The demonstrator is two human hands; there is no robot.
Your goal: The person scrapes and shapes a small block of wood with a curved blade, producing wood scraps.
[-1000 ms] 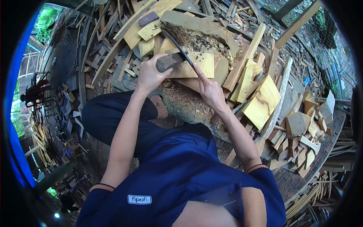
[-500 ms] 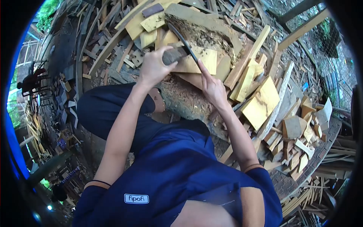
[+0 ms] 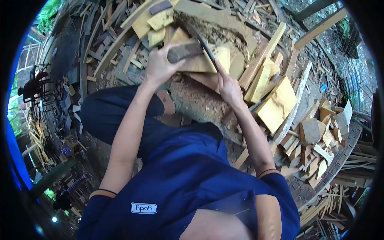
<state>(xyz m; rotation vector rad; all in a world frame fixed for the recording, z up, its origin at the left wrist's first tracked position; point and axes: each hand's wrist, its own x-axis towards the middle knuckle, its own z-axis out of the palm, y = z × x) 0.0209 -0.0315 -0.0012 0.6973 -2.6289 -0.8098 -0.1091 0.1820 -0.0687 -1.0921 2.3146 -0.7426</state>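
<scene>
My left hand (image 3: 159,67) is closed around one end of a dark, weathered wood block (image 3: 185,53), thumb along its near side. Under the block lies a pale yellow board (image 3: 202,65) on a rough chopping log. In my right hand (image 3: 229,89) is a long, dark-bladed machete (image 3: 203,43), the index finger stretched along it and the handle hidden in the palm. Its curved blade points up and to the left, passing close by the block's right end.
A flat yellow board (image 3: 277,105) leans on the right among several offcuts. Cut wooden blocks (image 3: 310,132) are piled farther right. More yellow pieces (image 3: 161,19) and a hollowed, crumbly log (image 3: 212,30) lie beyond my hands. My bent knee (image 3: 108,108) is at the left.
The dark block has turned so more of its long face shows. The machete and my right hand have shifted slightly right and toward me.
</scene>
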